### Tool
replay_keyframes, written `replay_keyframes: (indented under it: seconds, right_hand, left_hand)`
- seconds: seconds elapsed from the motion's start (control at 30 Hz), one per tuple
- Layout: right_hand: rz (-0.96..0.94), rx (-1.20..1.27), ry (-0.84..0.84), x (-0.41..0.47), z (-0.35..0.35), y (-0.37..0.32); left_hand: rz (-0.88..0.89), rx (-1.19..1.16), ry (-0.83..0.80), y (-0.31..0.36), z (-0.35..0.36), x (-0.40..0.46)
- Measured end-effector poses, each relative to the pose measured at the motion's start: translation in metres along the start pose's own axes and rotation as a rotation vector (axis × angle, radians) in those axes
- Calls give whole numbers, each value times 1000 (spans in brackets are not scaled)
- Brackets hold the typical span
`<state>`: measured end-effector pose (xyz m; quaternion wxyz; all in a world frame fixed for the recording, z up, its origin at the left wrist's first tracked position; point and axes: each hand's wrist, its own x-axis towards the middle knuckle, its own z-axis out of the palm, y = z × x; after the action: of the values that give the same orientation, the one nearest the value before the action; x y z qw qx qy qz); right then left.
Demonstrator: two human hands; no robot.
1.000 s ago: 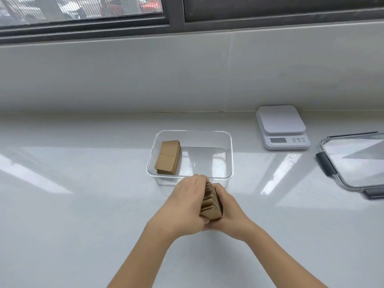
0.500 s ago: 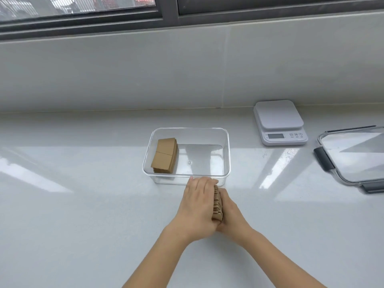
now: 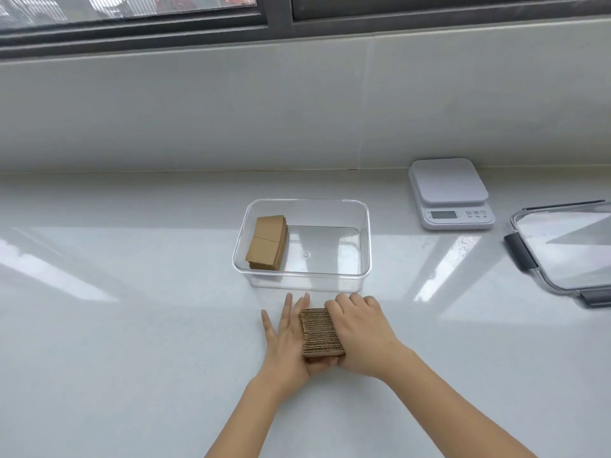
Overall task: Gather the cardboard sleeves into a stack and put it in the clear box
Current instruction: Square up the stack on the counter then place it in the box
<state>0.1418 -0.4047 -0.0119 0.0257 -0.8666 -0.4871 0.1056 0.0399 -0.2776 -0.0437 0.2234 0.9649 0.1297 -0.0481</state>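
Note:
A stack of brown cardboard sleeves [image 3: 320,332] stands on edge on the white counter, just in front of the clear box [image 3: 363,246]. My left hand [image 3: 287,338] lies flat against the stack's left face, fingers spread. My right hand [image 3: 362,332] cups the stack's right face, fingers curled over the far top corner. The stack is pressed between both palms. Inside the clear box, at its left end, lies another pile of cardboard sleeves [image 3: 267,242]; the remainder of the box floor is bare.
A white kitchen scale [image 3: 449,193] sits at the back right. The box's clear lid with grey clips [image 3: 562,252] lies at the right edge. A pale wall and a window frame rise behind the counter.
My left hand has slid off the top of the stack and opened flat against its left side. The ribbed edges of the sleeves now show. The stack sits a little lower, on the counter.

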Motion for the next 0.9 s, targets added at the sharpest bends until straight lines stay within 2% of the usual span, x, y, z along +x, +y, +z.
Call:
replay_keyframes:
  seconds: [0.17, 0.4, 0.5, 0.57, 0.63, 0.7, 0.77, 0.9]
  right_hand:
    - [-55, 12, 73, 3, 10, 9]
    - [-93, 56, 148, 3, 8, 12]
    - [-58, 451, 225, -3, 4, 19]
    - [-20, 855, 240, -5, 3, 17]
    - [17, 1181, 214, -8, 7, 9]
    - [66, 1275, 216, -11, 20, 2]
    - [125, 1255, 224, -15, 31, 0]
    - [153, 1185, 197, -13, 28, 5]
  left_hand:
    - [7, 113, -32, -6, 7, 5]
    - [33, 30, 19, 2, -1, 1]
    - [54, -61, 130, 18, -24, 4]
    - [113, 52, 143, 29, -44, 7]
    - [130, 182, 79, 41, -56, 11]
    - [96, 290, -3, 53, -60, 14]
    - [66, 270, -53, 61, -60, 15]
    - [55, 228, -37, 63, -62, 18]
